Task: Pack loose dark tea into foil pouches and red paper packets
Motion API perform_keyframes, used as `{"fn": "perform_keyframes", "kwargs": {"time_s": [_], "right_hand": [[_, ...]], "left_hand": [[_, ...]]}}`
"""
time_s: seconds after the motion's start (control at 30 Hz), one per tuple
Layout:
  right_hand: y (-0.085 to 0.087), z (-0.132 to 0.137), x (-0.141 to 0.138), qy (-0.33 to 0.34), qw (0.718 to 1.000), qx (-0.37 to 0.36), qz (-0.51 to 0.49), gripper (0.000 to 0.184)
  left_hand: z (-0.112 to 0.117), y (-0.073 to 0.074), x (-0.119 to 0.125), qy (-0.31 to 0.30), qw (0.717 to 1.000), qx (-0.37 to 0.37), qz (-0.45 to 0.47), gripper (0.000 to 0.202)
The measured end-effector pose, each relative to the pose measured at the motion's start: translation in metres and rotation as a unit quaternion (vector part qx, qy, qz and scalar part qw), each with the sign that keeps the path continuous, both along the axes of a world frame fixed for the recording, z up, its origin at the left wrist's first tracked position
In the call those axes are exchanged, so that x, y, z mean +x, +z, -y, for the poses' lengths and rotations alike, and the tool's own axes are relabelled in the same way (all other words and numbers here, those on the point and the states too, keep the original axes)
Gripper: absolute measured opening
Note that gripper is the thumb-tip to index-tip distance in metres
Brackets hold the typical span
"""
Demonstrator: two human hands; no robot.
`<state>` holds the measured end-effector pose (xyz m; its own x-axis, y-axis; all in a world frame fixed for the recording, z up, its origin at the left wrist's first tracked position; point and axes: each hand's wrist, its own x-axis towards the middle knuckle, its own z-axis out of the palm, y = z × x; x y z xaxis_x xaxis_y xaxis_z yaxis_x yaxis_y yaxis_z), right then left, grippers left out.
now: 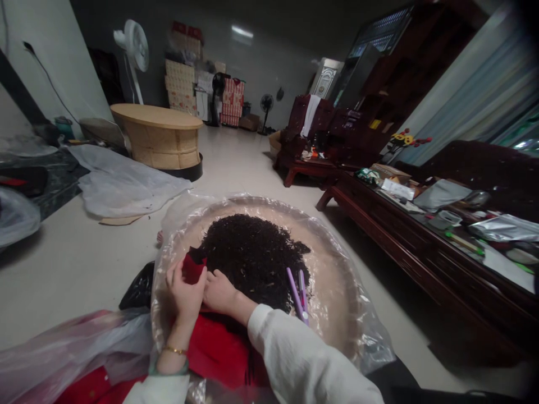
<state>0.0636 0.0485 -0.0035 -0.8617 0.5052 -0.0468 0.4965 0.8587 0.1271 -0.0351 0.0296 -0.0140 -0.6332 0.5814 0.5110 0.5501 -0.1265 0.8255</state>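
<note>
Plastic-lined tray (334,289), three fans (137,46) far across pale floor (236,160), bears one dried-leaf heap (248,252), one flat iron (297,298); near left, left hand (185,292) pinches one red pouch (192,270), right hand (221,293) beside it, grip unclear.

Your left hand (184,290) is raised above a near-upright wrist (182,330), fingers curled opposite the thumb, while your right hand (220,292) sits just beside it, knuckles bent, its pale-sleeved arm (305,356) slanting in from the lower right.
</note>
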Motion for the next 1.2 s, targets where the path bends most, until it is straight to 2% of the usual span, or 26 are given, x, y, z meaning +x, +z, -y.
{"fn": "perform_keyframes", "kwargs": {"time_s": [0.1,0.2,0.33,0.5,0.6,0.67,0.73,0.77,0.8,0.83,0.87,0.93,1.0,1.03,1.07,1.1,1.2], "right_hand": [[-0.004,0.001,0.004,0.032,0.999,0.011,-0.021,0.040],[-0.005,0.001,0.010,0.058,0.998,0.019,-0.032,0.038],[0.000,0.003,0.017,0.070,0.997,0.025,-0.035,0.028],[0.022,-0.003,0.037,0.008,0.999,0.025,-0.033,0.027],[0.035,-0.009,0.059,-0.040,0.997,0.034,-0.062,0.027],[0.040,-0.012,0.076,-0.090,0.988,0.033,-0.122,0.029],[0.042,-0.013,0.092,-0.153,0.960,0.009,-0.233,0.030],[0.041,-0.013,0.098,-0.187,0.933,-0.012,-0.307,0.031],[0.040,-0.013,0.104,-0.221,0.893,-0.039,-0.390,0.033],[0.039,-0.013,0.107,-0.255,0.841,-0.070,-0.472,0.035],[0.038,-0.013,0.110,-0.287,0.778,-0.105,-0.548,0.037],[0.035,-0.014,0.113,-0.346,0.631,-0.189,-0.669,0.039],[0.033,-0.015,0.114,-0.379,0.480,-0.283,-0.739,0.038],[0.033,-0.016,0.116,-0.378,0.421,-0.324,-0.758,0.037],[0.032,-0.017,0.117,-0.368,0.380,-0.355,-0.771,0.036],[0.032,-0.018,0.118,-0.351,0.358,-0.375,-0.780,0.037],[0.032,-0.020,0.120,-0.306,0.358,-0.388,-0.792,0.042]], "left_hand": [[0.001,0.001,0.001,-0.003,1.000,0.002,0.004,0.054],[0.000,0.000,0.001,-0.003,1.000,-0.002,0.017,0.057],[-0.002,-0.002,0.001,-0.005,1.000,-0.003,0.020,0.058],[-0.001,-0.001,0.003,-0.028,1.000,-0.002,0.002,0.057],[0.001,0.000,0.008,-0.072,0.997,-0.004,-0.017,0.053],[0.003,0.001,0.011,-0.122,0.992,-0.007,-0.034,0.049],[0.004,0.000,0.014,-0.171,0.984,-0.014,-0.048,0.046],[0.005,-0.001,0.015,-0.192,0.980,-0.018,-0.054,0.045],[0.005,-0.001,0.016,-0.210,0.976,-0.023,-0.059,0.045],[0.006,-0.002,0.017,-0.226,0.972,-0.028,-0.064,0.044],[0.006,-0.003,0.018,-0.239,0.968,-0.032,-0.069,0.044],[0.007,-0.003,0.020,-0.264,0.961,-0.036,-0.077,0.044],[0.008,-0.003,0.021,-0.284,0.955,-0.041,-0.081,0.045],[0.008,-0.003,0.022,-0.292,0.952,-0.045,-0.083,0.045],[0.009,-0.003,0.023,-0.299,0.949,-0.050,-0.084,0.045],[0.009,-0.002,0.023,-0.305,0.947,-0.055,-0.084,0.045],[0.011,-0.002,0.025,-0.316,0.943,-0.064,-0.085,0.044]]}}
